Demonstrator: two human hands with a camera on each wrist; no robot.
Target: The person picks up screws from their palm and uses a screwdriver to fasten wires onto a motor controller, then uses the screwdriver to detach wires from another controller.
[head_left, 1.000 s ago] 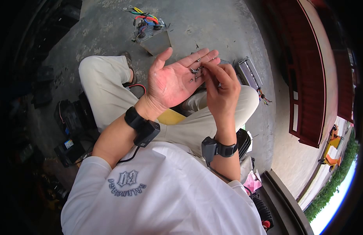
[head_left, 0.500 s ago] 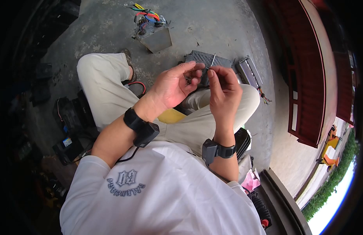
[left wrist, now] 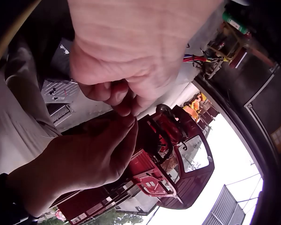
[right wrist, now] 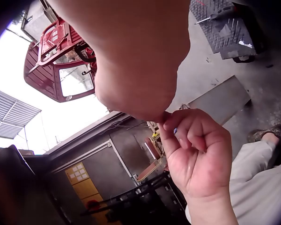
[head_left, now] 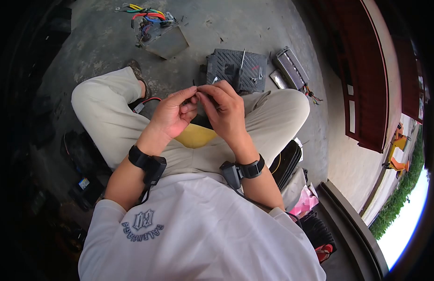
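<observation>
In the head view both hands meet in front of the lap. My left hand point(head_left: 172, 114) has its fingers curled over the palm around small dark screws, now mostly hidden; a small glint shows among these fingers in the right wrist view. Thumb and forefinger of my right hand point(head_left: 226, 112) pinch together right at the left thumb and fingertips. What they pinch is covered, and I cannot tell its exact shape. Beyond the hands lies a black ribbed case point(head_left: 221, 70) on the floor, with a screwdriver point(right wrist: 222, 11) on top of it.
A metal box point(head_left: 168, 43) with coloured cables stands on the concrete at the far left. A silver finned unit point(head_left: 291, 68) with loose wires lies right of the case. The crossed legs surround a yellow seat point(head_left: 196, 136). A pink wrapper point(head_left: 306, 199) is at lower right.
The left hand has gone from a flat palm showing screws to curled fingers. The right hand has lifted from that palm, then come back to the left fingertips. Both hands have shifted left in view.
</observation>
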